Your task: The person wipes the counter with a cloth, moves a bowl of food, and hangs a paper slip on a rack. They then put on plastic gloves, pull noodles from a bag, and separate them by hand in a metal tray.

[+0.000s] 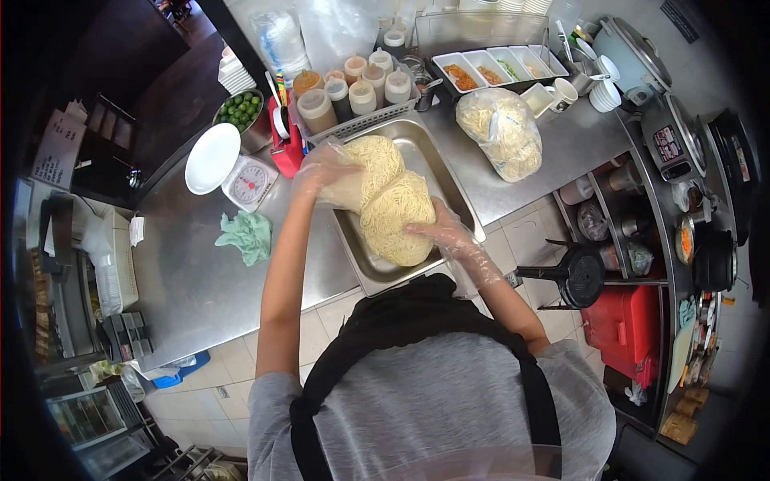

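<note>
A large mass of pale yellow noodles [395, 200] is over a deep steel tray [437, 152], in two rounded clumps that touch. My left hand [327, 170], in a loose clear plastic glove, grips the upper clump from its left side. On the lower clump's right side, my right hand [446, 234], also in a clear glove, has its fingers curled into the strands. The fingertips of both hands are partly hidden by noodles and plastic. To the right of the tray, a clear bag of noodles [505, 136] rests on the steel counter [305, 264].
Sauce bottles [362, 96] stand in a grey basket behind the tray. Left are a kitchen scale [250, 184] with a white pan, a green cloth [244, 237] and a bowl of limes [241, 111]. Topping containers [501, 68] stand back right. A black stool [579, 276] is at right.
</note>
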A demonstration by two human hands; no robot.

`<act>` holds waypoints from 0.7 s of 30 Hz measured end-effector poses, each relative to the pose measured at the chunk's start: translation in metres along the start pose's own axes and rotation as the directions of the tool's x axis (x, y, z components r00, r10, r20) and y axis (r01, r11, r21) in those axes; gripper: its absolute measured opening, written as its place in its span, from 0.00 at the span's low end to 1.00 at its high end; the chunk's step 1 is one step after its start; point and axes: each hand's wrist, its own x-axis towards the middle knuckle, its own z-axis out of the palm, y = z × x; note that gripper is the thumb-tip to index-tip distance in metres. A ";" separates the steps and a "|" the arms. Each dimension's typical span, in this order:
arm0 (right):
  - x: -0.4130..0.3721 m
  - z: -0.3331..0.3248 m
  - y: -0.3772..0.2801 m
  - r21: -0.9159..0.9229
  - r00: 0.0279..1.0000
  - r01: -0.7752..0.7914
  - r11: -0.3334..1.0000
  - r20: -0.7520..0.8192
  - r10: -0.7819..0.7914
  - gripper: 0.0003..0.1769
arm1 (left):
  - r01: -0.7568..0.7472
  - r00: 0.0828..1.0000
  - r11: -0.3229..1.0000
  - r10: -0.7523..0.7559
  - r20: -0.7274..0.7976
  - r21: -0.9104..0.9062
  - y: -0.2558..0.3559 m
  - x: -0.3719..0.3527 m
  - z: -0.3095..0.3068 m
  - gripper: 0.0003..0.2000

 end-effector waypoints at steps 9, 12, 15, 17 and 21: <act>0.016 0.006 0.027 -0.105 0.959 0.283 0.953 0.026 -0.282 0.45 | -0.145 0.988 0.988 0.148 -0.049 0.059 -0.018 0.027 0.025 0.36; 0.009 0.008 0.010 0.077 0.992 0.124 0.989 0.016 -0.126 0.41 | -0.143 0.983 0.983 0.155 -0.102 0.112 0.003 0.005 0.023 0.38; 0.016 -0.002 0.021 0.305 0.998 -0.006 0.952 0.056 -0.012 0.38 | -0.129 0.982 0.990 0.136 -0.130 0.063 0.000 0.005 0.031 0.37; 0.027 -0.012 0.033 0.416 0.998 0.004 0.909 0.059 -0.031 0.38 | -0.137 0.979 0.990 0.139 -0.148 0.023 -0.003 0.002 0.032 0.35; 0.016 -0.034 0.009 0.505 0.996 0.083 0.859 -0.029 -0.079 0.41 | -0.129 0.971 0.991 0.135 -0.198 0.043 0.020 -0.025 0.035 0.38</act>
